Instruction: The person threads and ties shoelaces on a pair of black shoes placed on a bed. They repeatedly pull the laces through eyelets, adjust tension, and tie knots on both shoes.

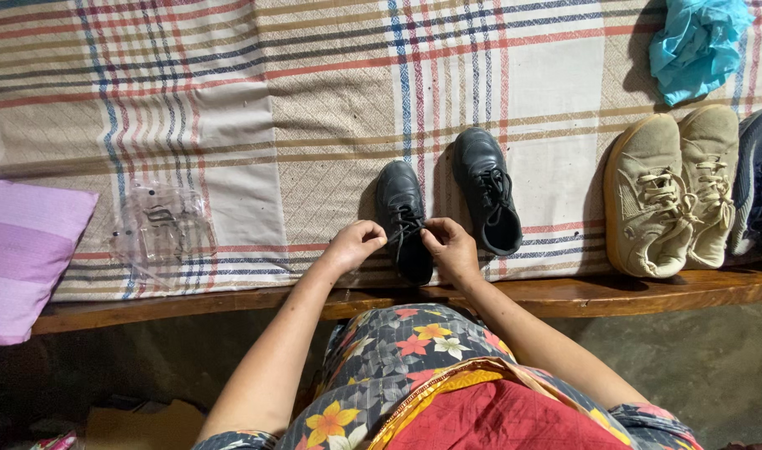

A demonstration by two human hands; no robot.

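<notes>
Near the bed's (231,304) front edge, the left hand (353,245) and right hand (450,247) are pinching a black shoe's (403,218) laces, its mate (486,200) lying just beside.

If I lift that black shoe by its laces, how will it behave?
The black shoe looks stiff-bodied, so it should keep its shape. The laces are thin and floppy, pinched by the left hand and right hand, so it would probably dangle and swing. Lying flat on the checked cloth, it seems unlikely to roll.

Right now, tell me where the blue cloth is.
Head view, top right corner: the blue cloth lies on the plaid sheet, just beyond the beige shoes.
</notes>
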